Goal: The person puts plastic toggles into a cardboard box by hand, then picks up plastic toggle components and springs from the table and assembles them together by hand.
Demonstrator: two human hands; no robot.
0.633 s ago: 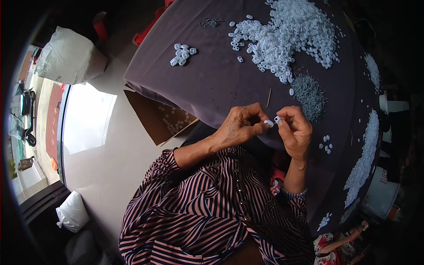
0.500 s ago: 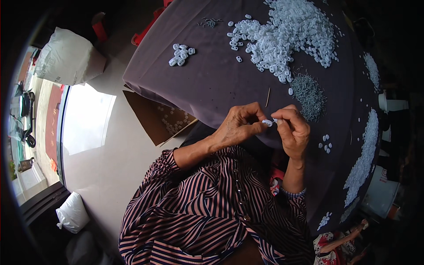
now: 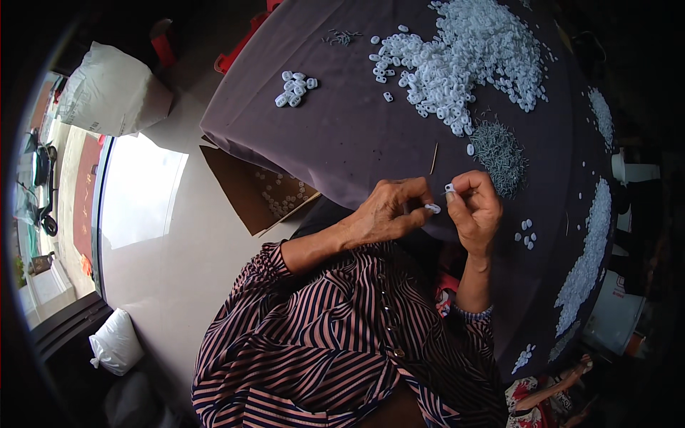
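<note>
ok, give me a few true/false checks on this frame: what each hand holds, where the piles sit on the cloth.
1. The left hand pinches a small white plastic piece. True.
2. The right hand rests flat on the cloth, empty. False: it is raised, fingertips pinching another small white piece.
3. The big pile of white pieces lies on the far side of the dark cloth from the hands. True.
4. The heap of thin grey metal bits sits beside the left hand. False: it lies just beyond the right hand.
5. The open cardboard box stands on the cloth. False: it sits lower, beside the table edge.
</note>
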